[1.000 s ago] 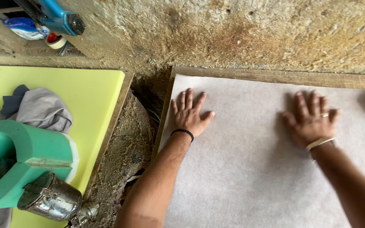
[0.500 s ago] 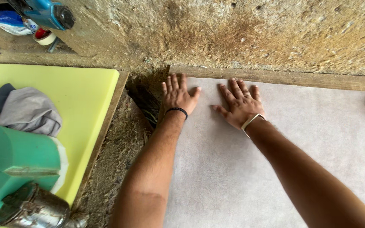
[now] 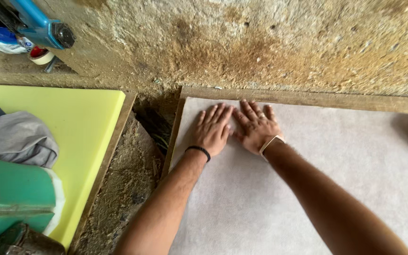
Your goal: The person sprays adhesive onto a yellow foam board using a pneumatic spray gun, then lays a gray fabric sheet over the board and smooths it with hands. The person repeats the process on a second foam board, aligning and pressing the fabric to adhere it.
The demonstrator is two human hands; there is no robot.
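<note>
The head view is evenly lit by soft, diffuse daylight, moderately bright, with no hard highlights or glare. Shadows are faint: a soft dark patch lies on the pale fabric sheet (image 3: pixel 308 189) at the right edge of the frame, and the gap between the two boards (image 3: pixel 149 125) at centre left is deep in shade. The left hand (image 3: pixel 212 130) and right hand (image 3: pixel 256 126) are sharp, as is the rough wall across the top. The green object (image 3: pixel 10 193) at lower left is close and slightly soft. Straight edges bow a little toward the corners.
</note>
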